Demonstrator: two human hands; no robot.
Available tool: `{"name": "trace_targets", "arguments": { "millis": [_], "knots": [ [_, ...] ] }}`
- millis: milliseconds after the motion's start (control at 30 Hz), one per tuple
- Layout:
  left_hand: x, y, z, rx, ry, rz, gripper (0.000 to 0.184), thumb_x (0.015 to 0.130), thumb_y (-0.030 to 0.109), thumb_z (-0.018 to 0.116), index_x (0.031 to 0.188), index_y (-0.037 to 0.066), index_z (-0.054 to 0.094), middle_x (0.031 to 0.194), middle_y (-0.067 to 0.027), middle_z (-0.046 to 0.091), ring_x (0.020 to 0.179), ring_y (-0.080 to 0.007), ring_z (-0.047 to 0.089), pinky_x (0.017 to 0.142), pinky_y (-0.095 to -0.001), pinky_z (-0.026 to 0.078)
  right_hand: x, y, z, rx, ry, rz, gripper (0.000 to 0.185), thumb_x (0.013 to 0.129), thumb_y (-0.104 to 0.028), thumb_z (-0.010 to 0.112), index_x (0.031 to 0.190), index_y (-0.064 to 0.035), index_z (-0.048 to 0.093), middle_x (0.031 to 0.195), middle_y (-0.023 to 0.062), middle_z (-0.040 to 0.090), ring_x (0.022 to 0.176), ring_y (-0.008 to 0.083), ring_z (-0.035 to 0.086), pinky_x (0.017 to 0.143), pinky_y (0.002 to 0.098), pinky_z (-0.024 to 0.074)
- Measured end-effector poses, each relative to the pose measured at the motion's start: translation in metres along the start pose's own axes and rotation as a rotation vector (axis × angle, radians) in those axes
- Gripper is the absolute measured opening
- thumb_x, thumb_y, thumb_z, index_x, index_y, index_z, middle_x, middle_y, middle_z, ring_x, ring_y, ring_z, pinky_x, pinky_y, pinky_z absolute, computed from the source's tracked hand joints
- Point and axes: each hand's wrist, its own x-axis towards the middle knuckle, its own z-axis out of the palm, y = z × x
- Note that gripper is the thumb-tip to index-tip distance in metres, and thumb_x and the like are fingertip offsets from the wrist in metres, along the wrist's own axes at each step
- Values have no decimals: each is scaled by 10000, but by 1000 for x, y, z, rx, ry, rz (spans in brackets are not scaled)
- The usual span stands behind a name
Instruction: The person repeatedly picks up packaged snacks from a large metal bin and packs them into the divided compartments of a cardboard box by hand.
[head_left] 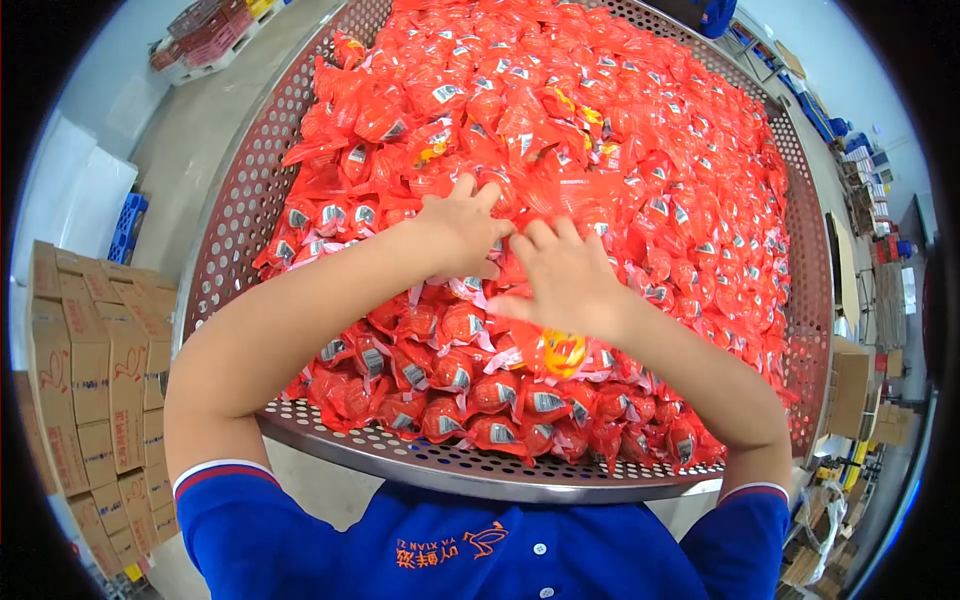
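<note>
Red packets [620, 150] lie heaped in a perforated tray [225, 240], directly beneath the fingers of the left hand [458, 232] and right hand [570, 278] (2 sets, spread apart and open).

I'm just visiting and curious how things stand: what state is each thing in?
Red packets: heaped up; too small to check every seal.
Tray: heavily loaded with packets.
Left grip: open, fingers bent and apart, at the packets.
Right grip: open, fingers spread, at the packets.
Cardboard boxes at left: stacked.
</note>
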Motion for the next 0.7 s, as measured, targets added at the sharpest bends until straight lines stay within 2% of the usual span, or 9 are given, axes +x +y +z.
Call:
{"name": "trace_targets", "arguments": {
  "millis": [133, 200, 267, 333, 533, 567, 600, 667, 700],
  "knots": [
    [2, 7, 17, 82, 67, -78, 543, 788, 374, 766, 1273, 182, 618, 1332, -120, 446, 1257, -354, 409, 923, -531, 503, 24, 4, -8, 45, -129, 110, 1004, 710, -795, 655, 1362, -38, 561, 1382, 154, 532, 1324, 373, 455, 1023, 560, 435],
    [-1, 3, 17, 92, 103, -22, 501, 788, 354, 758, 1238, 175, 628, 1305, -107, 471, 1222, -344, 437, 908, -511, 506, 26, 2, -13, 94, -276, 93, 1046, 710, -807, 638, 1306, 49, 567, 1280, 192, 595, 1237, 388, 519, 1046, 518, 429],
    [-4, -5, 14, 103, 152, 29, 459, 788, 334, 749, 1202, 169, 638, 1278, -94, 495, 1187, -335, 465, 894, -491, 509, 27, 6, -4, 72, -288, 108, 1026, 671, -778, 700, 1354, -26, 557, 1354, 146, 579, 1292, 347, 519, 1032, 504, 459],
    [-4, -16, 14, 97, 250, 232, 374, 813, 299, 730, 1152, 168, 642, 1178, -63, 556, 1099, -308, 517, 876, -454, 504, 17, 15, 7, 24, -86, -46, 908, 684, -656, 774, 1280, 0, 579, 1309, 173, 588, 1234, 371, 554, 1022, 494, 468],
    [-25, -34, 12, 83, 248, 379, 361, 831, 241, 716, 1174, 168, 631, 1069, -39, 597, 1039, -284, 543, 921, -422, 477, -43, 30, -22, 141, -16, -78, 719, 746, -427, 800, 1237, 13, 512, 1201, 225, 567, 1173, 416, 547, 979, 481, 485],
    [-32, -29, 12, 128, 199, 309, 491, 797, 258, 738, 1257, 154, 600, 1220, -69, 583, 1129, -303, 528, 969, -450, 452, -48, 31, -12, 103, 13, -95, 816, 761, -453, 790, 1356, -14, 445, 1240, 208, 536, 1176, 386, 541, 958, 500, 490],
    [-37, -25, 7, 132, 194, 315, 491, 797, 258, 738, 1257, 154, 600, 1220, -69, 583, 1129, -303, 528, 969, -450, 452, -49, 30, -6, 110, 16, -90, 816, 761, -453, 790, 1356, -14, 445, 1240, 208, 536, 1176, 386, 541, 958, 500, 490],
    [-44, -21, 1, 98, 268, 437, 641, 762, 310, 759, 1342, 133, 553, 1436, -109, 483, 1294, -331, 458, 1061, -486, 394, -47, 25, 1, 53, 140, -178, 803, 743, -465, 805, 1387, -109, 481, 1233, 209, 507, 1202, 378, 507, 956, 517, 468],
    [-40, -17, 2, 45, 75, 384, 781, 733, 404, 779, 1405, 114, 506, 1590, -129, 312, 1440, -334, 322, 1142, -532, 302, -42, 22, -1, 57, 139, -179, 803, 743, -465, 805, 1387, -109, 481, 1233, 209, 507, 1202, 378, 507, 956, 517, 468]
  ]
}}
